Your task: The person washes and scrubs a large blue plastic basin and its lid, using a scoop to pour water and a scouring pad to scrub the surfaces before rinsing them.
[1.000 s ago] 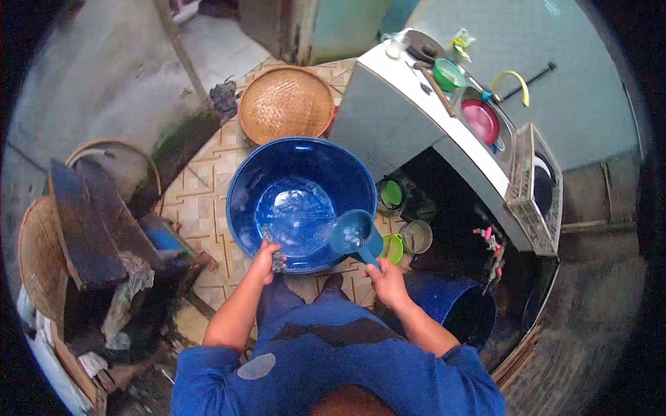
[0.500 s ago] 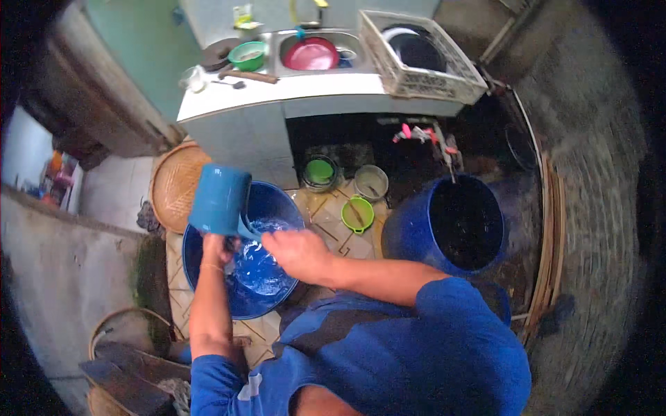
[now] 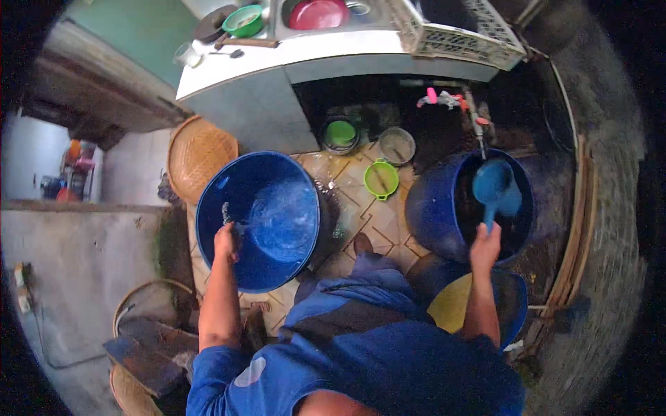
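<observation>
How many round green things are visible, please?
3: a bowl on the counter, a lime vessel on the floor, a green piece inside a dark container. Others may be hidden.

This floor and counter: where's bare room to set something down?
Bare tiles lie between the tub, the lime bowl and the barrel. The counter also has a narrow bare strip before the sink. It is crowded by the pots behind the lime bowl, and at the barrel's mouth, where the right hand holds the dipper.
</observation>
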Motion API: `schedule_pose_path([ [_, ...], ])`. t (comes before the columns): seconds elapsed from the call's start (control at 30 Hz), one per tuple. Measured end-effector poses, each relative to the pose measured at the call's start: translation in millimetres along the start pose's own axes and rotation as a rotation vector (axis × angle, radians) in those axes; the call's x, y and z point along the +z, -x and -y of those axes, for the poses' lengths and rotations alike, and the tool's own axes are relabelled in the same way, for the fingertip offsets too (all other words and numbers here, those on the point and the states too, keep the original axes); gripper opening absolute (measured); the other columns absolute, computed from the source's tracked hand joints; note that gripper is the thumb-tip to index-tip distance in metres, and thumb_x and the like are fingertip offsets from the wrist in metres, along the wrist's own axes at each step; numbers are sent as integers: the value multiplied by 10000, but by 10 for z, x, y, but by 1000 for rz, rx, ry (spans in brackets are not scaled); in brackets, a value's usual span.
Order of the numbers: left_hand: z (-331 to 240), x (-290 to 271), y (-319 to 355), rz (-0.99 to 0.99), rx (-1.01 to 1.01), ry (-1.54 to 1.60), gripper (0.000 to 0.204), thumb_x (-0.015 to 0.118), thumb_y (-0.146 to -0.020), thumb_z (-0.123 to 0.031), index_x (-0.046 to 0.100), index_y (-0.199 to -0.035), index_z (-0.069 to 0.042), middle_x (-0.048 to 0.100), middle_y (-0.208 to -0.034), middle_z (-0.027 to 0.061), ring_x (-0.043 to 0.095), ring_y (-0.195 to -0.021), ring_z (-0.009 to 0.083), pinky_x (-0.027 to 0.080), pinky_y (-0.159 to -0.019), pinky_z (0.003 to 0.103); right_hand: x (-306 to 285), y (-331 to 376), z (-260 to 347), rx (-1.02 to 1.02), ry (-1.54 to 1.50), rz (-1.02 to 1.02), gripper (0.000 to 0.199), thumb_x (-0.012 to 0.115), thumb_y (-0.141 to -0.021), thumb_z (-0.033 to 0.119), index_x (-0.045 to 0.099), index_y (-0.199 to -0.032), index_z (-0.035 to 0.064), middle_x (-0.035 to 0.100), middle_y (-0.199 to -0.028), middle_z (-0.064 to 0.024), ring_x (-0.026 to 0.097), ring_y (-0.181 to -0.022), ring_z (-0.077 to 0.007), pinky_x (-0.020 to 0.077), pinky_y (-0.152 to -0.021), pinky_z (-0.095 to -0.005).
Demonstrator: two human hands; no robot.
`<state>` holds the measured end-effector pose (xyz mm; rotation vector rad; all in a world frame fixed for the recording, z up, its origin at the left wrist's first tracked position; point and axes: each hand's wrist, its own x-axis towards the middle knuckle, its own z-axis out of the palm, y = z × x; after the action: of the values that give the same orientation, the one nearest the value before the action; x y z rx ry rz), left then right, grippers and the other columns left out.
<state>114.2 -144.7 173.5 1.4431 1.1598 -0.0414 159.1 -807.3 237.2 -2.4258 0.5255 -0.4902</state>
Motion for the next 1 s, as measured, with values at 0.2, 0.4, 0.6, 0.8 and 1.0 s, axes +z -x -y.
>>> schedule_pose_path([
  [0.2,239,-91,446,-108,-37,6,203,541,-927,-286,575,-828,-112,484,-623,-8,455,-487,124,372,-431,304,221,-348,-827,265,625,400,278,551,-940,210,569,-1147,25,663,-1038,-282,628,-970,-475,480,-795,-554],
  [0.4,530,-201,511,-125,-83,64,236,582,-914,-317,615,-923,-85,507,-656,4,474,-498,138,395,-439,312,876,-644,-1635,311,603,643,233,578,-924,198,611,-1046,2,701,-1003,-211,640,-690,-335,494,-605,-473],
  [0.6,653,-423,583,-135,-98,54,352,648,-878,-344,621,-1032,-29,549,-714,22,526,-558,161,444,-481,326,779,-745,-1376,1077,-618,265,208,584,-970,246,599,-1041,51,697,-929,-102,404,-426,-111,298,-348,-262],
  [0.8,742,-442,498,-147,62,-33,452,797,-706,-166,629,-1090,1,683,-905,98,634,-766,160,513,-725,296,28,-357,-782,960,-1021,132,280,557,-997,270,530,-1185,64,677,-1009,-64,428,-511,-59,310,-371,-228],
  [1.0,768,-531,220,-278,64,-492,417,679,-726,-181,638,-1061,64,694,-1001,251,683,-952,360,530,-839,407,-368,114,535,687,-787,244,272,547,-1002,255,532,-1220,94,663,-974,-22,418,-510,-39,328,-384,-197],
])
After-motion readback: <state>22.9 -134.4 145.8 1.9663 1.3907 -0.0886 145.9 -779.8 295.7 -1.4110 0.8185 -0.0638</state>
